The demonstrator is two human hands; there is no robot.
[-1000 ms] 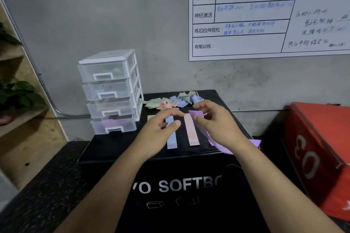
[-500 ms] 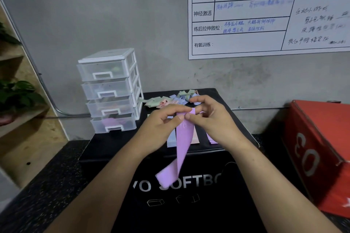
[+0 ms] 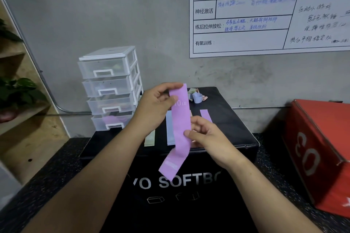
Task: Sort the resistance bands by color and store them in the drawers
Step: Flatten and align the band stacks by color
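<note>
Pinching the top of a purple band (image 3: pixel 180 119) between my left thumb and fingers (image 3: pixel 171 86), I have my left hand (image 3: pixel 153 108) closed on its upper end, while my right hand (image 3: pixel 206 136) grips its right edge lower down, thumb on the front face. The band hangs between the two hands with its long axis nearly upright, top near the far end of the black box (image 3: pixel 236 119), loose lower end curling toward me and to the left, below the box's front edge. White lettering shows near the top, too blurred to read fully.

Under my hands, sorted strips lie flat on the box top, which serves as my counter: a green strip (image 3: pixel 149 139), a blue strip (image 3: pixel 170 128) and a second purple strip (image 3: pixel 206 115), all lengthwise away from me. A small jumble of unsorted bands (image 3: pixel 196 95) sits at the far edge.

The drawers (image 3: pixel 111 89) stand to the left and a little beyond my hands, at the left back corner of the box. All four look pushed in; the bottom drawer (image 3: pixel 113 120) shows purple through its clear front. My left hand is the nearer one to it. I judge the band must travel left and down to reach that drawer, and it likely needs folding first, since it hangs much longer than the drawer looks wide. A free hand will have to pull the drawer out.
</note>
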